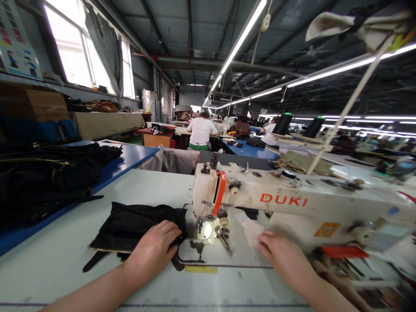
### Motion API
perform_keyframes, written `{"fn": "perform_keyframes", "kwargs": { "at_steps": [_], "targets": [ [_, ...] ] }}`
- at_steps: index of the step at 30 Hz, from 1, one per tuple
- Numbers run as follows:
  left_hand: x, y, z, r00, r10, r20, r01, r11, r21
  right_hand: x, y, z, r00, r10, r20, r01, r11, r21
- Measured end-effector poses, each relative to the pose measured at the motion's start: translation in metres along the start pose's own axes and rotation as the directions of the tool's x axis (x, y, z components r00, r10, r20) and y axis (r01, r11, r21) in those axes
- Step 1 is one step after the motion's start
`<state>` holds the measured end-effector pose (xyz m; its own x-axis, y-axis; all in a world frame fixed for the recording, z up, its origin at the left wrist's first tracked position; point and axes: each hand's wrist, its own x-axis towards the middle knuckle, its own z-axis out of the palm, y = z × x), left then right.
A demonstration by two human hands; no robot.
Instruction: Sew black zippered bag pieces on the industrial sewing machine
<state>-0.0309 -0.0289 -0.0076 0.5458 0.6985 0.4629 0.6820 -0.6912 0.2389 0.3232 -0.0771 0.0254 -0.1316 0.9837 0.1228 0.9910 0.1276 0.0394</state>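
Note:
My left hand lies at the right end of a black fabric piece with a gold-toothed zipper along its near edge, fingers curled and closed on the cloth. The piece rests flat on the table, left of the sewing machine. Under the machine head, the needle area has no cloth beneath it. To the right of the needle, my right hand pinches the corner of a thin white piece, paper or cloth, I cannot tell which. Some dark fabric shows behind the white piece.
Black zippered goods are heaped on a blue table at the left. A red tray and tools lie right, beneath the machine arm. A thread stand rises behind. Farther off, a person in a white shirt sits facing away.

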Motion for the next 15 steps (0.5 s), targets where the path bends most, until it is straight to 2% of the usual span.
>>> {"fn": "perform_keyframes", "kwargs": {
  "at_steps": [9, 15],
  "targets": [
    [-0.0001, 0.0006, -0.0009, 0.999, -0.024, 0.022, 0.024, 1.0, 0.003, 0.0028, 0.0056, 0.0049, 0.998, 0.047, -0.044, -0.048, 0.998, -0.033],
    [-0.0003, 0.0026, -0.0036, 1.0, -0.027, 0.017, 0.027, 1.0, 0.001, 0.0061, -0.0016, 0.0079, 0.993, 0.093, -0.076, -0.101, 0.989, -0.108]
  ]
}}
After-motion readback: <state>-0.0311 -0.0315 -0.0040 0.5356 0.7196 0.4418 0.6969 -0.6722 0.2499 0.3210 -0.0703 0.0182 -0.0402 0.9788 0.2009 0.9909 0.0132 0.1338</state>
